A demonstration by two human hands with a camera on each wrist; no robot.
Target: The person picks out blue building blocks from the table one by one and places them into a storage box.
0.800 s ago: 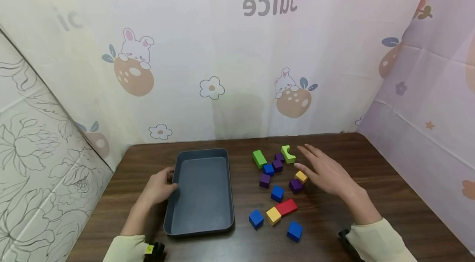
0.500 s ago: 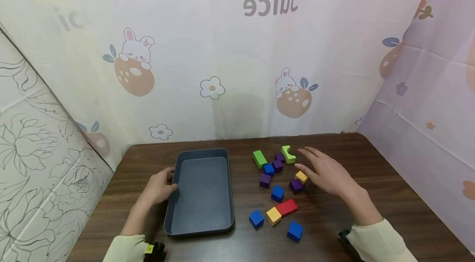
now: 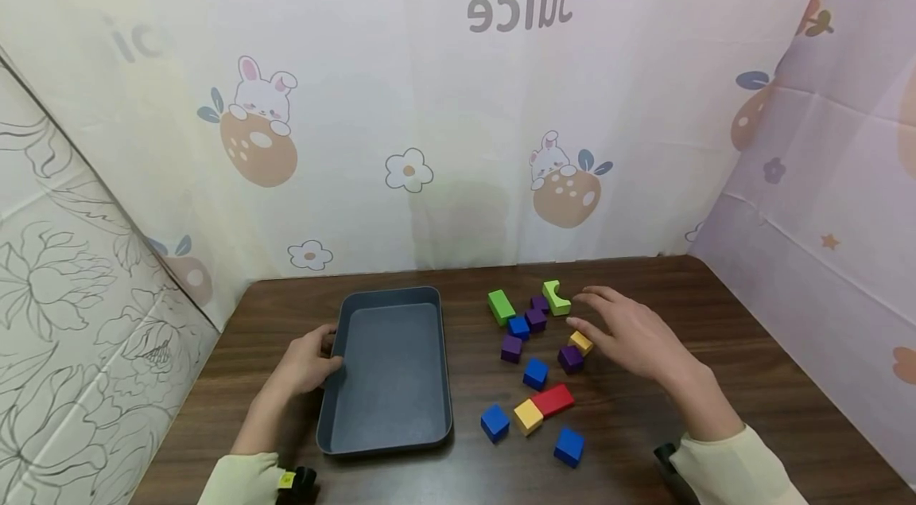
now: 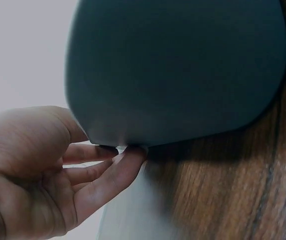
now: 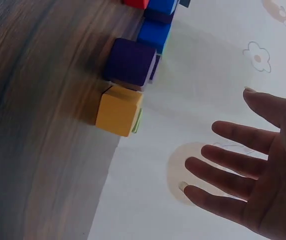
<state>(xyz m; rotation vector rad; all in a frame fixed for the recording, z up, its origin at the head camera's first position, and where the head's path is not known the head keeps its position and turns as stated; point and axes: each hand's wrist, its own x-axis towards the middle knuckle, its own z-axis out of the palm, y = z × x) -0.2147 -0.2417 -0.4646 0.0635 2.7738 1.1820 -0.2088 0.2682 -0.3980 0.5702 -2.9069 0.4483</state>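
Observation:
On the left of the table, my left hand (image 3: 306,362) grips the long left side of a dark grey rectangular tray (image 3: 390,370), thumb at the rim. In the left wrist view its fingers (image 4: 115,175) curl against the edge of the tray (image 4: 177,70). My right hand (image 3: 637,334) hovers with fingers spread and relaxed, holding nothing. Closest to it are a yellow cube (image 3: 580,342), a purple cube (image 3: 570,359) and a lime block with a curved notch (image 3: 556,300). The right wrist view has the open palm (image 5: 252,165) apart from the yellow cube (image 5: 119,111).
Between tray and right hand lie a green block (image 3: 501,307), a red block (image 3: 553,400), another yellow cube (image 3: 528,416), and several blue cubes (image 3: 568,446) and purple cubes (image 3: 511,348). A printed curtain (image 3: 458,107) hangs behind the wooden table (image 3: 751,378).
My right hand has sunk slightly, its fingertips a little lower beside the lime block. My left hand, the tray and the blocks stay where they were.

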